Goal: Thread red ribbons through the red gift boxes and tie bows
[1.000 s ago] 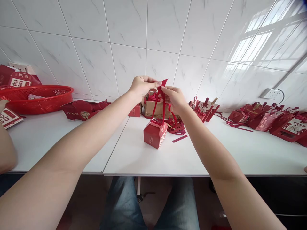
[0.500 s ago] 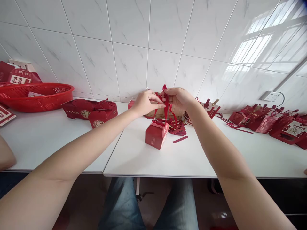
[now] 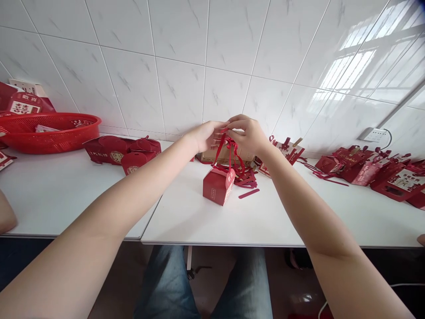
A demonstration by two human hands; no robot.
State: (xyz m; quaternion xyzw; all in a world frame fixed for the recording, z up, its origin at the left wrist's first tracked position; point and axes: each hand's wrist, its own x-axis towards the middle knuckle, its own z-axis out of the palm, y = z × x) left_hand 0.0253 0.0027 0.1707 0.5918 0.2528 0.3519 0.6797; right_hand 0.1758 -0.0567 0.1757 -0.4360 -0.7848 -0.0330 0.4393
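A small red gift box (image 3: 218, 185) stands on the white table, with a red ribbon (image 3: 219, 150) rising from its top. Above the box, both of my hands meet at the ribbon's upper part. My left hand (image 3: 210, 135) has its fingers closed on the ribbon, their tips partly hidden behind the other hand. My right hand (image 3: 245, 133) pinches the ribbon from the right. Behind the box lie a heap of dark red strips (image 3: 246, 178) and a brown cardboard box (image 3: 212, 156). One loose strip (image 3: 249, 193) lies to the right of the gift box.
A red plastic basket (image 3: 49, 137) and dark red boxes (image 3: 109, 149) are on the left. Several red bags and boxes (image 3: 395, 177) line the right, below a wall socket (image 3: 375, 134). A person's arm (image 3: 5, 215) rests at the left edge.
My left hand has moved up and right to meet my right hand, and the ribbon's upright end has folded down between them. The gift box has barely shifted.
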